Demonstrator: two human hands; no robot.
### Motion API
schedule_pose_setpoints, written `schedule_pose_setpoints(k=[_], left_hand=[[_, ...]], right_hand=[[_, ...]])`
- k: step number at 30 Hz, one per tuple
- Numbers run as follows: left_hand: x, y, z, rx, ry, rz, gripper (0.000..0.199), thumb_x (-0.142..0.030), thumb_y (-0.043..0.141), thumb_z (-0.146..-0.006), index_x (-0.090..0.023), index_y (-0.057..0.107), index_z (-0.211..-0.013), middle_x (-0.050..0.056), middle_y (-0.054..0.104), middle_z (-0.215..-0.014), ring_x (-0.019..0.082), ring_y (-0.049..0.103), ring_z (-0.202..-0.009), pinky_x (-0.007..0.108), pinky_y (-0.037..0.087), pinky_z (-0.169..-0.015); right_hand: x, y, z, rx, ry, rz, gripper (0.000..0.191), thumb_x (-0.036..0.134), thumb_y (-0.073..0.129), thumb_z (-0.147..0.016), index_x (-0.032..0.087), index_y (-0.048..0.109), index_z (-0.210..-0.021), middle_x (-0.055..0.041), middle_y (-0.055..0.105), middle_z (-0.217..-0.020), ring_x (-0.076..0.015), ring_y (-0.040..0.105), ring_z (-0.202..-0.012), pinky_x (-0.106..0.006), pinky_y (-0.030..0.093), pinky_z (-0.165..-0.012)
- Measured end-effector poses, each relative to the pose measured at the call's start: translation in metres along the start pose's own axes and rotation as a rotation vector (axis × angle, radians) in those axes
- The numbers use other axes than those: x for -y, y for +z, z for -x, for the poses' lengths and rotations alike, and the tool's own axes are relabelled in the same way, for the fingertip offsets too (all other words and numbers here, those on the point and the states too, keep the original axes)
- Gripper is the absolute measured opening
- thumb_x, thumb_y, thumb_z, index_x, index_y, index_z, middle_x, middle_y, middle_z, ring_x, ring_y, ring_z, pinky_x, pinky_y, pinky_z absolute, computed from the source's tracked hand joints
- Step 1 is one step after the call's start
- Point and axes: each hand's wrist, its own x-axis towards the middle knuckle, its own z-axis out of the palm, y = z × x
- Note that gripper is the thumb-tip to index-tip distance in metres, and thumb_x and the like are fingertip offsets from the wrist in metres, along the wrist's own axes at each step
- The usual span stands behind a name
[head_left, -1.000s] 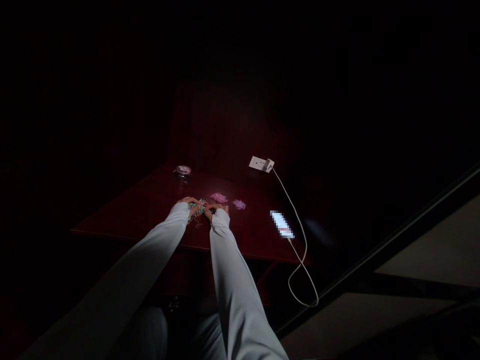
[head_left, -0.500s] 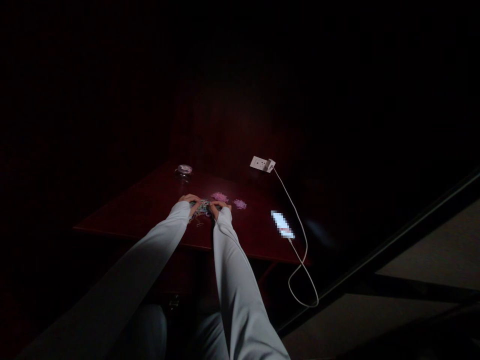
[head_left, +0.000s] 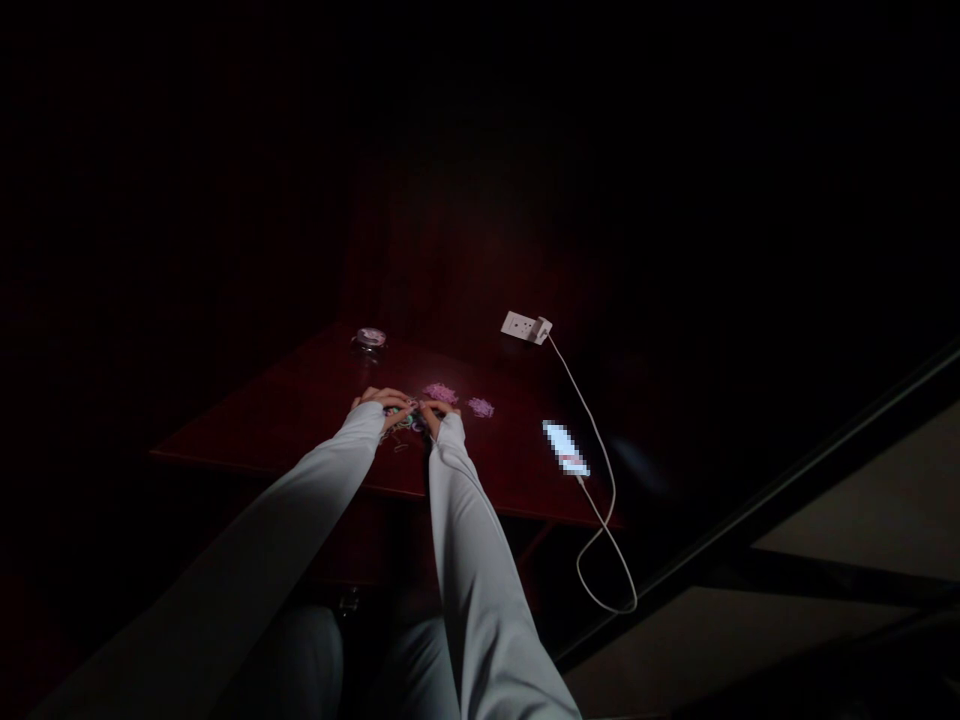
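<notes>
Mixed-colour pile of thin bands (head_left: 410, 422) on dark red table (head_left: 277, 410), between my hands. Left hand (head_left: 385, 398), right hand (head_left: 440, 414): fingers curled inward; can't tell if either pinches any. Bands probably light, soft (tangle-prone, I'd guess); best pinched at loose outer ends.

On the table (head_left: 262, 430), the front heap of bands (head_left: 412, 424) has the middle heap (head_left: 440, 393) behind it to the right, then the right heap (head_left: 481, 407); jar (head_left: 370, 346) back left, phone (head_left: 565, 448) far right, wall socket (head_left: 517, 325) behind.
</notes>
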Motion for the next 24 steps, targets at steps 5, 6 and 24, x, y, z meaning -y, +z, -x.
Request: schedule_pose_setpoints(k=[5,6,24], left_hand=[[0.001,0.001,-0.002,0.031,-0.027,-0.011,0.014,-0.041,0.083,-0.088,-0.030,0.089,-0.083,0.006,0.088,-0.121,0.037,0.071,-0.123,0.054,0.052,-0.113],[-0.001,0.000,-0.001,0.026,-0.022,-0.010,0.014,-0.041,0.082,-0.089,-0.030,0.089,-0.084,0.006,0.088,-0.122,0.036,0.071,-0.123,0.053,0.051,-0.113],[-0.015,-0.004,0.007,-0.012,-0.010,-0.053,0.019,-0.046,0.073,-0.101,-0.033,0.087,-0.096,-0.002,0.087,-0.124,0.029,0.068,-0.122,0.047,0.037,-0.105]], right_hand=[[-0.005,0.002,-0.004,-0.008,-0.003,-0.009,0.016,0.036,0.078,-0.097,0.029,0.091,-0.103,-0.0027,0.081,-0.102,-0.0232,0.073,-0.116,-0.033,0.058,-0.107],[-0.007,0.002,-0.005,-0.009,-0.007,-0.012,0.016,0.037,0.079,-0.097,0.029,0.091,-0.103,-0.0028,0.081,-0.101,-0.0230,0.073,-0.115,-0.033,0.059,-0.106],[-0.013,0.004,-0.007,-0.023,0.002,-0.087,0.012,0.038,0.086,-0.092,0.028,0.091,-0.096,-0.0024,0.079,-0.095,-0.0229,0.073,-0.108,-0.033,0.058,-0.104]])
